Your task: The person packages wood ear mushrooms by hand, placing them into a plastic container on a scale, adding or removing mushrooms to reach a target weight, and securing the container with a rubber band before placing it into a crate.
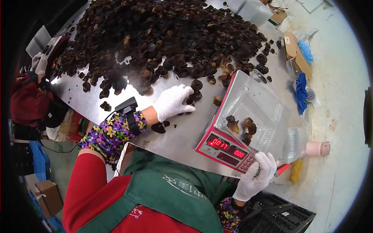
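Note:
My left hand (174, 103), in a white glove, is low over the metal table. Its thumb and fingers are apart around a few dark brown pieces, which look like wood ear mushrooms (196, 84). My right hand (256, 176), also gloved, is by the front right corner of a red and white digital scale (206, 149), near its keypad. Its fingers are bent, with a gap to the thumb, and I see nothing between them. On the scale lies a clear plastic tray (264, 112) holding several mushroom pieces (248, 126). The red display is lit.
A large heap of mushrooms (155, 39) covers the far part of the table (171, 145). Clear trays (293, 145), a pink cup (318, 148) and a blue cloth (301, 93) are at right. Another person's gloved hands (40, 63) are at far left. Black crates (285, 213) stand below.

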A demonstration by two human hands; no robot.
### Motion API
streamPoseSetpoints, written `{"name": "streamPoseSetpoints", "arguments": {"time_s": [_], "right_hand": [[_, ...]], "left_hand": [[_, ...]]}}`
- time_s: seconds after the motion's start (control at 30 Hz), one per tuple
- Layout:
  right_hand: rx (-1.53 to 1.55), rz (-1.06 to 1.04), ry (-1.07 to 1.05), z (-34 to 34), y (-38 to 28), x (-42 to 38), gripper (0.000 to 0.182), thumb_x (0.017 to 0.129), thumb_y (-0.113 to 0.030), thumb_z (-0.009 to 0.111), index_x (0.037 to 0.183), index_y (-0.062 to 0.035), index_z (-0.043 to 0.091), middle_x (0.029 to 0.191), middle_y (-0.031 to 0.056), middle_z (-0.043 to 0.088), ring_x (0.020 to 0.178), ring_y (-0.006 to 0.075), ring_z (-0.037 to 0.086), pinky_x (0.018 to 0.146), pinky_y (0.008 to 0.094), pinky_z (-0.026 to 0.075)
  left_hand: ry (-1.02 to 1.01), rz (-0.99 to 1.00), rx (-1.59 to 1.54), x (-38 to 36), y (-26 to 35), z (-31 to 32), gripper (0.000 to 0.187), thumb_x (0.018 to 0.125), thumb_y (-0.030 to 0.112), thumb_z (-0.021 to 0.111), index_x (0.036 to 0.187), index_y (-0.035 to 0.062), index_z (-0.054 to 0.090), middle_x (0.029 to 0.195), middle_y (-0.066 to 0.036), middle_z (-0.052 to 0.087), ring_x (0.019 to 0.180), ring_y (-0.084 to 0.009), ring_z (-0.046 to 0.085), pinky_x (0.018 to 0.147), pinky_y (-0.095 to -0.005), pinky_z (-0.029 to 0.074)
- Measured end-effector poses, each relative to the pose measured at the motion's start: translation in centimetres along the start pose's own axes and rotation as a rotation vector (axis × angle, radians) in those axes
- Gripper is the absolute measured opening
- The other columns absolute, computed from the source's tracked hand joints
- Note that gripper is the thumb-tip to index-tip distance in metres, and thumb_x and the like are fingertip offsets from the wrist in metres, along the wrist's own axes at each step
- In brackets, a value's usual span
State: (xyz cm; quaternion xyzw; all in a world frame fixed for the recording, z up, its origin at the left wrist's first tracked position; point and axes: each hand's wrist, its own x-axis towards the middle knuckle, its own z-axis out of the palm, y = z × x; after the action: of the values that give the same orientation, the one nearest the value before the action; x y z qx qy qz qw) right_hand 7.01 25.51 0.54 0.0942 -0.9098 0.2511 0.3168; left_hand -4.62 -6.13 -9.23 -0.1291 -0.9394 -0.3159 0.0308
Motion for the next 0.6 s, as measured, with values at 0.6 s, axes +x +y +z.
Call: {"name": "streamPoseSetpoints", "arguments": {"time_s": [0.6], "right_hand": [[0.063, 0.071, 0.025, -0.6, 0.9, -0.9, 0.020, 0.088, -0.002, 0.063, 0.106, -0.0093, 0.069, 0.108, 0.0045, 0.070, 0.115, 0.0309, 0.059, 0.117, 0.0538, 0.030]], "left_hand": [[0.072, 0.225, 0.352, 4.1, 1.1, 2.4, 0.052, 0.083, 0.044, 0.076, 0.121, 0.0111, 0.061, 0.115, -0.017, 0.055, 0.103, -0.0349, 0.058, 0.081, -0.0463, 0.055]]}}
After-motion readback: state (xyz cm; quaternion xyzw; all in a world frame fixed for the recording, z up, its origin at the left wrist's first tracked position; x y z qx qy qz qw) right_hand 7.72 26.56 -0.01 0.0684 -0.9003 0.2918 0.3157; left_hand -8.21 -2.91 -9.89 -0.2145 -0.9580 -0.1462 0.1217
